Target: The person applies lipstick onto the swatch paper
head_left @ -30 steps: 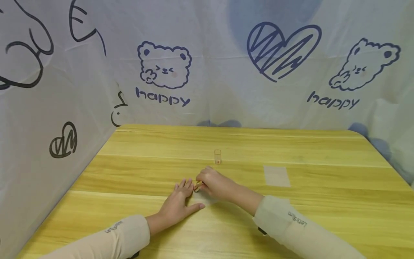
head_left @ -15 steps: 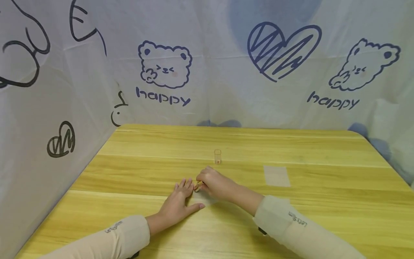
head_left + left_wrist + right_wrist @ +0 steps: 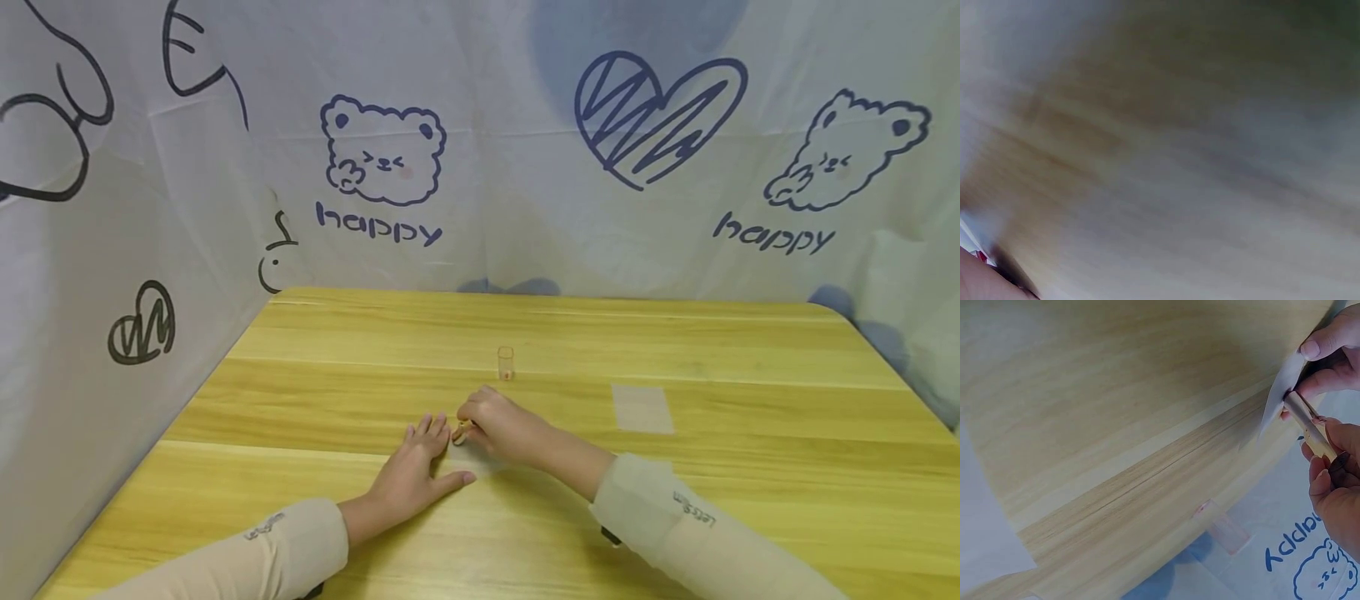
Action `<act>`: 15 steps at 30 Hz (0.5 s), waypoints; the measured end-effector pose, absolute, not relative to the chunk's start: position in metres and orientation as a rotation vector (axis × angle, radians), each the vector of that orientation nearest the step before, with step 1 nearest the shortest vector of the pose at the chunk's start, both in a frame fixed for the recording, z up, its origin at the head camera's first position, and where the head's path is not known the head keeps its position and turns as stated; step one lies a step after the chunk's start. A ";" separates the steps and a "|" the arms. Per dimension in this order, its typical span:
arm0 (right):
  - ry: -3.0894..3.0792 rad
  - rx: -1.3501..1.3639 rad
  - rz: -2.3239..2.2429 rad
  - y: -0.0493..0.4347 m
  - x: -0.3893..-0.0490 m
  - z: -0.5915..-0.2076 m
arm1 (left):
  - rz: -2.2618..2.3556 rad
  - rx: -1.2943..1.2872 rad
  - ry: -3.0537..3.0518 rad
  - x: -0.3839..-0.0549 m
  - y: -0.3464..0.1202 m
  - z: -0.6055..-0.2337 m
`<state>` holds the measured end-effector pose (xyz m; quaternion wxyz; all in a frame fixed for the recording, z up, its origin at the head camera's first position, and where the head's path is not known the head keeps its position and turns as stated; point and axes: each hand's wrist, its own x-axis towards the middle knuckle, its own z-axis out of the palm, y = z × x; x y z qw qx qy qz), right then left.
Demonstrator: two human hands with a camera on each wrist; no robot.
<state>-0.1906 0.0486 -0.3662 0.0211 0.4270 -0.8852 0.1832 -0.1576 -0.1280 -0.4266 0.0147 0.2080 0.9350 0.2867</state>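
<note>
At far left, a pale cloth wall [image 3: 202, 192] carries dark line drawings, among them a scribbled heart [image 3: 142, 325]. Farther right on it is a curly-edged bear face [image 3: 382, 150] with the word "happy" beneath. In front spreads a wood-grained desk [image 3: 300, 375]. A beige sleeve [image 3: 300, 542] enters from the lower left, leading to the left hand [image 3: 411, 473]. Its grip is released: it lies palm down, fingers extended, thumb stretched to the right beside a small pale sheet [image 3: 476, 462]. The left wrist view is too blurred to add detail.

Just right of the left fingertips, a small wooden stick [image 3: 461, 432] slants above the sheet, its lower end at the paper; whether it touches cannot be told. The right hand [image 3: 501, 423] has its grip closed on the stick's upper end, pinching it between thumb and fingers. Behind this hand, near the middle of the desk, stands a small clear container [image 3: 506, 364] with a reddish rim. Farther right, a second pale sheet [image 3: 642, 408] lies flat, well apart from the hands. The other beige sleeve [image 3: 660, 512], printed with dark lettering, comes in from the lower right.
</note>
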 end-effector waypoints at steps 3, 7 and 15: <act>-2.745 1.321 0.568 0.049 -0.190 -0.366 | 0.893 0.643 2.910 -0.157 -0.128 -0.426; -2.740 1.318 0.572 0.051 -0.189 -0.366 | 0.897 0.636 2.906 -0.157 -0.127 -0.426; -2.721 1.322 0.567 0.055 -0.188 -0.367 | 0.894 0.635 2.901 -0.156 -0.127 -0.424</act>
